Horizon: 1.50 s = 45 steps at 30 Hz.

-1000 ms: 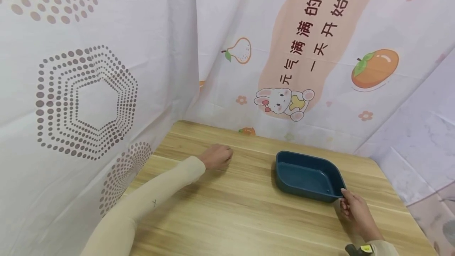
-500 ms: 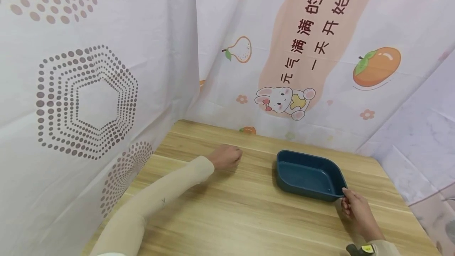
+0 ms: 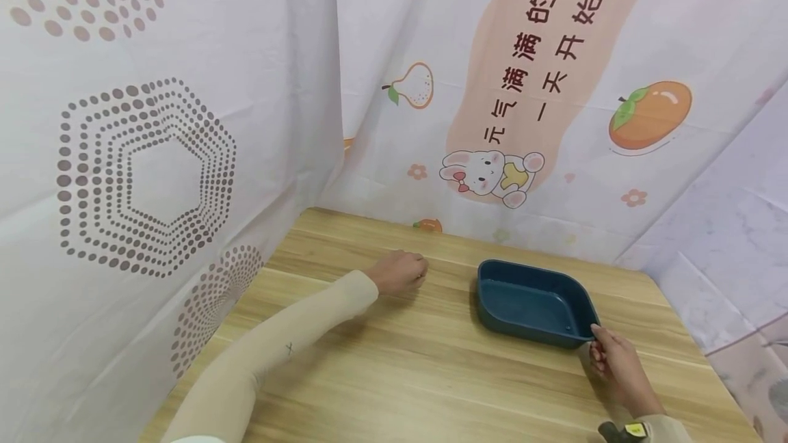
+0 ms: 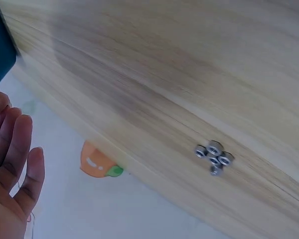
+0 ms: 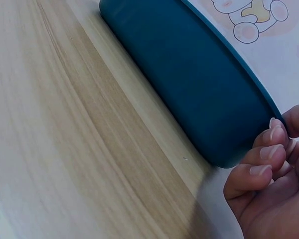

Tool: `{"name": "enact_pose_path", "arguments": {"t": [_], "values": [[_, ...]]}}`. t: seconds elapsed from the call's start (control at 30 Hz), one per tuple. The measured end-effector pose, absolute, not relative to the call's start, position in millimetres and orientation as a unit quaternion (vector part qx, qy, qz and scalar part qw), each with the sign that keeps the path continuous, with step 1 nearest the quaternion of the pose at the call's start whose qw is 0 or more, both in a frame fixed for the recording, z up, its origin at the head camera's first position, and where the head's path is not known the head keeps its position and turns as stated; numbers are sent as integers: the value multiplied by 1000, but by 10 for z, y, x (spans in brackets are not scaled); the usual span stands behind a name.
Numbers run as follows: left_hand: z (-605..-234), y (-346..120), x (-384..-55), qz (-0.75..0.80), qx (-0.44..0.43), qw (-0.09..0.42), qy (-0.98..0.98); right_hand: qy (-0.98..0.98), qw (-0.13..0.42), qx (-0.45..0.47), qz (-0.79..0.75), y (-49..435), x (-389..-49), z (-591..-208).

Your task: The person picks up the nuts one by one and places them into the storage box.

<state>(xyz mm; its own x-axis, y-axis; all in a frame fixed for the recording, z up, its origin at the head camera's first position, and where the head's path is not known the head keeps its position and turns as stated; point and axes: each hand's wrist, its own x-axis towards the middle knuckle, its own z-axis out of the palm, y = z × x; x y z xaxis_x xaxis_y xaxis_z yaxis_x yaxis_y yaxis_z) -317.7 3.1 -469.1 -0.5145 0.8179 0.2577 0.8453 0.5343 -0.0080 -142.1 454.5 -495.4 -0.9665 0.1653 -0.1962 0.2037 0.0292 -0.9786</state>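
Observation:
In the head view my left hand (image 3: 399, 272) is low over the table, to the left of a dark teal plastic bin (image 3: 529, 299). Its thumb and index fingertips (image 4: 10, 110) meet in a pinch in the left wrist view; whether a small thing is between them I cannot tell. Several metal hex nuts (image 4: 214, 155) lie in a cluster on the wood, out of sight in the head view. My right hand (image 3: 618, 364) grips the bin's near right corner, thumb at the rim and the other fingers (image 5: 259, 172) curled outside the wall.
The wood-grain table (image 3: 394, 374) ends at a printed cloth (image 3: 382, 183) along the back. Another cloth (image 3: 258, 122) hangs on the left and a pale one (image 3: 726, 258) on the right. The bin's inside floor shows no contents in the head view.
My left hand has moved a short way right over the table, closer to the bin. The right hand and the bin have stayed in place.

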Motion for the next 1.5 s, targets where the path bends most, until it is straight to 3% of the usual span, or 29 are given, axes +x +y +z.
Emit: {"name": "enact_pose_path", "arguments": {"t": [1.5], "values": [[-4581,659,-3140,-76,-491,113,-861,715,0,134,-686,4578,-1451,-5005]]}}
